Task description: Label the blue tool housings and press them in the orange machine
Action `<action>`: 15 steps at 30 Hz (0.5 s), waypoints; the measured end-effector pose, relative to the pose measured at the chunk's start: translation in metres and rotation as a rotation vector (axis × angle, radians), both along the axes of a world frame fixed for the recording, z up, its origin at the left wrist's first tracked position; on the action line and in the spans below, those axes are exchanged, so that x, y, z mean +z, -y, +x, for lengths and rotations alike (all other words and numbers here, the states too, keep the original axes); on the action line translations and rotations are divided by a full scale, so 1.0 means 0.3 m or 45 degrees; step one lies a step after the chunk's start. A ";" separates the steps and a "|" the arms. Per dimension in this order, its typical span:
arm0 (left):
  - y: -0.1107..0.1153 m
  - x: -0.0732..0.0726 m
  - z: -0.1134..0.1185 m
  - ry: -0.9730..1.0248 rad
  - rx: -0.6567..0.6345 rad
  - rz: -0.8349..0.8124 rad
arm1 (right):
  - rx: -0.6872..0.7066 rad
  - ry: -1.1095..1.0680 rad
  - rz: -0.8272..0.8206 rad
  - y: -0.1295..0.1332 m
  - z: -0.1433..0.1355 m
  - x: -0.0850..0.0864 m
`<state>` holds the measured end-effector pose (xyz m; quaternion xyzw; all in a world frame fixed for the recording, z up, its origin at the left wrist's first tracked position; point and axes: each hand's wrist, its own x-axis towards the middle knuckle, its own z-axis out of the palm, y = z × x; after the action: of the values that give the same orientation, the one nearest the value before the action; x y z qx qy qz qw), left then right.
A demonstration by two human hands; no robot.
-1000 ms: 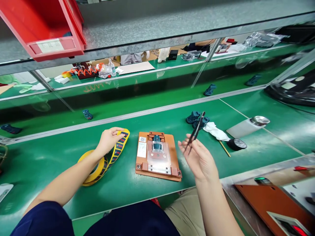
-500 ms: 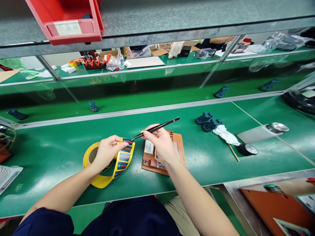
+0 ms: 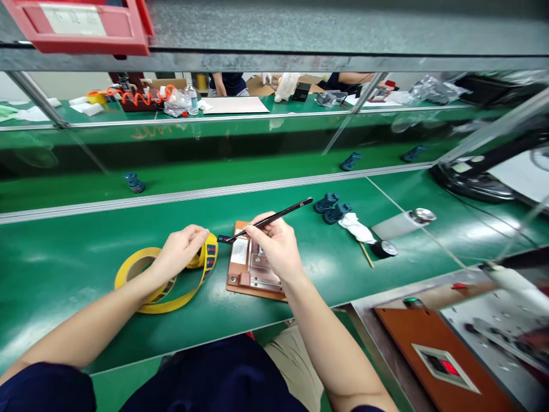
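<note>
My left hand (image 3: 180, 252) pinches the free end of a yellow label strip (image 3: 209, 257) printed with dark labels. The strip runs back to its roll (image 3: 139, 263), which lies on the green bench under my left forearm. In my right hand (image 3: 277, 246) are black tweezers (image 3: 285, 212), their tips pointing left. At those tips hangs one dark label (image 3: 226, 239), apart from the strip. Below my right hand sits an orange-brown fixture (image 3: 240, 280) with a clear plate and a white paper patch; my hand covers part of it.
Two dark teal plastic parts (image 3: 337, 213) lie right of the fixture, beside a white cloth (image 3: 357, 229), a black-capped round item (image 3: 384, 249) and a white bottle (image 3: 403, 223). A metal shelf with a red bin (image 3: 86, 28) overhangs. At lower right stands a brown-topped machine (image 3: 412, 326).
One label has come off the strip onto the tweezer tips. My left hand and the strip end have drawn apart from the tweezers, and the view has turned right.
</note>
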<state>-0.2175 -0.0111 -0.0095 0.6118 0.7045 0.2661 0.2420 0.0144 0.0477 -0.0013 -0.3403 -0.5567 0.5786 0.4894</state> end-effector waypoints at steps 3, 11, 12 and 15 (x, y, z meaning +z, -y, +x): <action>-0.086 -0.030 0.011 -0.354 -0.086 -0.148 | -0.093 0.129 0.074 -0.052 0.110 0.004; -0.112 -0.002 0.047 -0.720 -0.160 -0.366 | 0.053 0.215 -0.085 -0.180 0.295 -0.085; -0.094 0.014 0.055 -0.754 -0.121 -0.315 | 0.068 0.217 -0.086 -0.183 0.301 -0.099; -0.027 0.031 0.111 -0.670 -0.107 0.066 | 0.115 0.225 -0.074 -0.179 0.309 -0.132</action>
<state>-0.1843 -0.0031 -0.0003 0.6946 0.7102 0.1054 0.0456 0.1072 0.1013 -0.0408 -0.3785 -0.5956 0.5836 0.4017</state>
